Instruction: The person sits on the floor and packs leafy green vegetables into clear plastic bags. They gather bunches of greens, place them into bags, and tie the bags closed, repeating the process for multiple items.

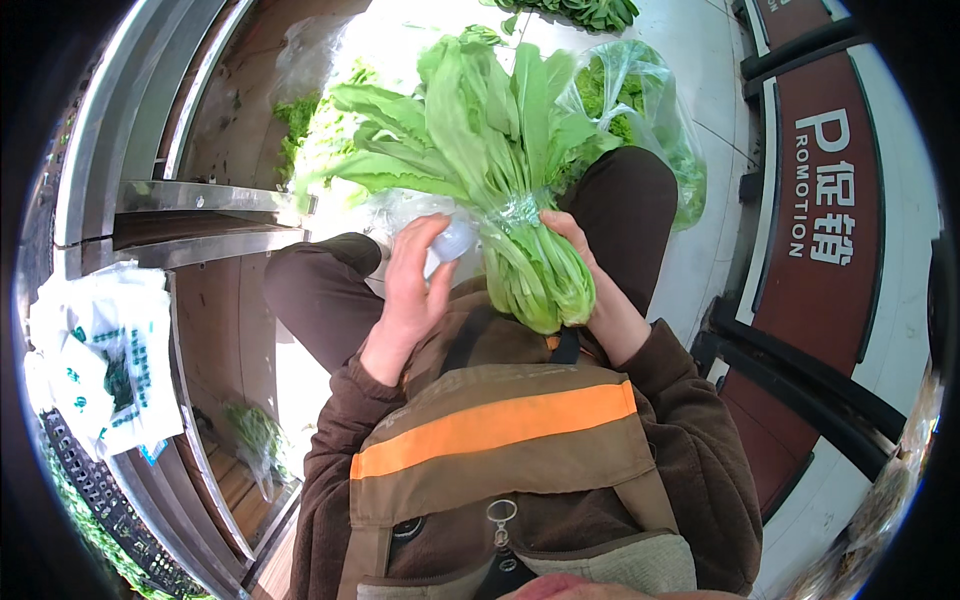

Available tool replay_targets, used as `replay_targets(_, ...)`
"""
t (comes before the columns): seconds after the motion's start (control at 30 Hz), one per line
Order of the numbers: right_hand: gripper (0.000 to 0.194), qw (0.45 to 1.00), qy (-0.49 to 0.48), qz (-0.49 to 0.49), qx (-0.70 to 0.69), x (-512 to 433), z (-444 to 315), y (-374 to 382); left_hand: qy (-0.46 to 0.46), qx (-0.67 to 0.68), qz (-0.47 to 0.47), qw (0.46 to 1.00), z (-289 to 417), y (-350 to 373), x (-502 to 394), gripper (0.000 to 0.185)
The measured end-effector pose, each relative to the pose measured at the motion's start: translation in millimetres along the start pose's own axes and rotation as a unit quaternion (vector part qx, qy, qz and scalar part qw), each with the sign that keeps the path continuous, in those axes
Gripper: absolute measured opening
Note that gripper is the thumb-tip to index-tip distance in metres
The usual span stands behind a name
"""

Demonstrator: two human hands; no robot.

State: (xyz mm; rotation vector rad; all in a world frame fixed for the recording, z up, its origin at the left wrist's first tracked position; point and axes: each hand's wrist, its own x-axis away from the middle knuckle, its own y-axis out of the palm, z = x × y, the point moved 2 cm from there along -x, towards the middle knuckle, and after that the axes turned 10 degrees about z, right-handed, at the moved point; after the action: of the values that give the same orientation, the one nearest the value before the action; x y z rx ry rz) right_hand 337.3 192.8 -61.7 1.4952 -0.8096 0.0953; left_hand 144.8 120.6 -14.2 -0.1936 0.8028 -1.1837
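A large bunch of leafy green lettuce (480,127) lies before me, leaves pointing away and pale stems toward my body. Clear plastic film or tape (519,210) is wrapped around its stems. My right hand (577,244) holds the bunch at the stems from the right. To the left of the stems, my left hand (416,262) grips a translucent whitish roll (454,241) between thumb and fingers. Crumpled clear plastic (409,206) lies just beyond that hand.
A clear bag of greens (637,112) stands beyond my right knee. More frilly greens (300,127) lie at the left, and dark leafy bunches (592,11) at the far edge. White printed bags (105,360) hang over a metal rack (210,196) on the left; red display panels (817,195) line the right.
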Motion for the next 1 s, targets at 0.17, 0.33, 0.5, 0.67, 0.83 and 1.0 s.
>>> replay_targets(0.17,0.065,0.994,0.048,-0.094,0.002,-8.0,17.0,-9.7,-0.078,0.106,0.022,0.991,-11.4,17.9,16.7,0.045)
replay_targets(0.33,0.07,0.986,0.104,-0.127,0.008,0.1,17.3,9.6,-0.115,0.087,-0.003,0.99,-10.8,7.4,24.5,0.046)
replay_targets(0.5,0.059,0.976,-0.019,0.011,0.218,29.0,-6.3,24.0,-0.047,-0.001,-0.118,0.992,3.2,-15.2,20.0,0.039)
replay_targets(0.67,0.117,0.546,-0.322,0.158,0.757,-8.4,-1.5,18.4,-0.166,0.041,-0.367,0.914,40.9,-42.8,8.6,0.028)
replay_targets(0.83,0.116,0.49,-0.321,0.18,0.79,-15.6,28.1,3.9,-0.015,0.124,-0.155,0.98,47.5,8.2,-27.7,0.037)
replay_targets(1.0,0.12,0.452,-0.423,0.105,0.778,-9.0,39.0,26.2,-0.085,-0.205,-0.306,0.926,-25.8,53.4,-31.6,0.024)
